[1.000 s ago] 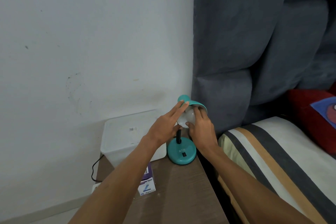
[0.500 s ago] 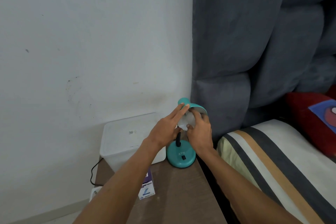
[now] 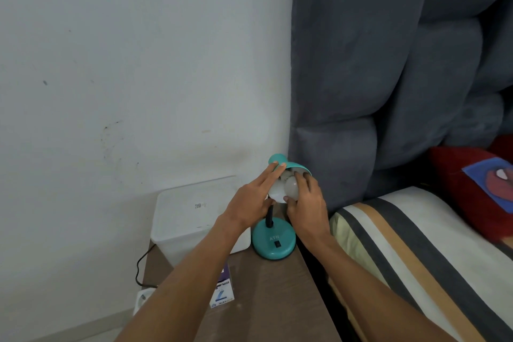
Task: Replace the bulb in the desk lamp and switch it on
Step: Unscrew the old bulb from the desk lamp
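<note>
On the brown wooden table (image 3: pixel 266 294), a teal desk lamp (image 3: pixel 274 241) tilts its shade toward the viewer. Right hand (image 3: pixel 305 203) fingers curl around the white round bulb (image 3: pixel 291 187) inside the shade; left hand (image 3: pixel 249 200) fingers lie straight against the shade's rim.
</note>
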Available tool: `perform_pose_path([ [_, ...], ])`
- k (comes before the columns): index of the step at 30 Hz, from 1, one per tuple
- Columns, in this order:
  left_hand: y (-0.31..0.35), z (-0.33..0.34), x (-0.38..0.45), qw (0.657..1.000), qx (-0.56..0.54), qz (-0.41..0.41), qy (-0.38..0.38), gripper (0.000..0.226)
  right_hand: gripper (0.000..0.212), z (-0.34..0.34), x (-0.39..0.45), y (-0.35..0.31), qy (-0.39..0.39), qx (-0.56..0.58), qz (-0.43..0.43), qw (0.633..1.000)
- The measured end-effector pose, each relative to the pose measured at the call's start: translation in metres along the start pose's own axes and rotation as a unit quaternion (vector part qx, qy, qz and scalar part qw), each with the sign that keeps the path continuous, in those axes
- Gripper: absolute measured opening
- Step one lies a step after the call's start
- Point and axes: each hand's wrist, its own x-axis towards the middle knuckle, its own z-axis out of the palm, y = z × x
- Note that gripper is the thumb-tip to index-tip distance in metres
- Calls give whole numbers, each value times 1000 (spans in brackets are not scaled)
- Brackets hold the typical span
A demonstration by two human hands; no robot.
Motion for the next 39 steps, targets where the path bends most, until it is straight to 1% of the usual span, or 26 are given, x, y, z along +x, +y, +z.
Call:
perform_pose_path([
  [7, 19, -21, -9, 998, 54, -11, -14, 106, 60, -24, -16, -10, -4, -7, -6, 1000],
  [12, 28, -27, -48, 996, 71, -38, 22, 90, 58, -45, -38, -17, 24, -21, -29, 999],
  [15, 31, -21, -87, 995, 54, -78, 28, 85, 57, -47, -59, -18, 23, -41, -35, 998],
  [17, 31, -15, -117, 993, 33, -114, 25, 82, 56, -42, -74, -17, -2, -45, -32, 998],
  [21, 21, 0, -173, 979, -12, -202, 25, 80, 61, -20, -102, -16, -85, -46, -7, 995],
  [25, 3, 16, -212, 960, -62, -272, 33, 91, 62, 14, -130, -10, -145, -50, 57, 986],
  [28, -6, 24, -221, 945, -98, -310, 45, 100, 58, 36, -145, -7, -186, -49, 84, 978],
  [31, -14, 32, -220, 935, -122, -331, 45, 102, 52, 61, -154, -5, -195, -41, 115, 973],
  [33, -18, 37, -219, 927, -137, -347, 39, 102, 54, 75, -158, -3, -204, -50, 133, 969],
  [37, -23, 48, -223, 918, -145, -364, 55, 96, 60, 91, -159, -1, -220, -57, 138, 964],
  [39, -25, 51, -225, 916, -151, -367, 64, 97, 60, 94, -155, -2, -228, -55, 134, 963],
])
